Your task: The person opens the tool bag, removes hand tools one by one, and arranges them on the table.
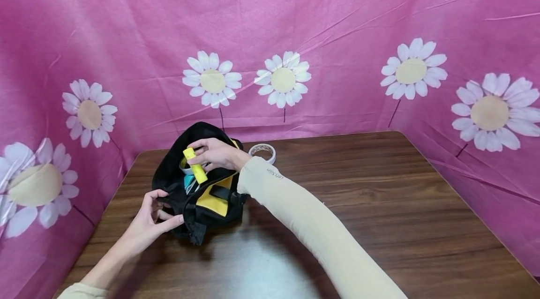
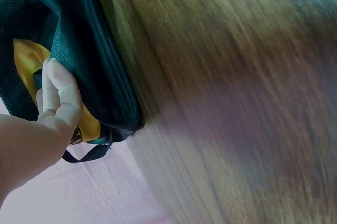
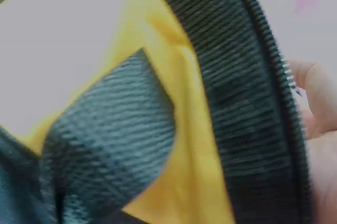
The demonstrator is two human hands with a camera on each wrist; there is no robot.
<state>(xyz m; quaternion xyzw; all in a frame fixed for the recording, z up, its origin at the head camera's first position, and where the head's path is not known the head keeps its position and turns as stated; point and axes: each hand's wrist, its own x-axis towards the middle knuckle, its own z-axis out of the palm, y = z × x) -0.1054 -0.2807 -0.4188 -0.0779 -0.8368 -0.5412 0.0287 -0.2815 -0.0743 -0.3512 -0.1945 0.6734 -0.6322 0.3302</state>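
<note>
Right hand (image 1: 215,153) pinches yellow tube (image 1: 195,165) — fingertips above black bag (image 1: 168,182).

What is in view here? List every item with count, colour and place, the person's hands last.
black fabric bag with yellow panel: one, black and yellow, open at the table's left rear
yellow cylindrical stick: one, yellow, over the bag's opening
teal item: one, inside the bag, unclear what
white tape roll: one, white, behind the bag
brown wooden table: one, dark brown
pink daisy-print cloth: pink with white flowers, backdrop
left hand: grips the bag's near edge
right hand: pinches the stick
</note>
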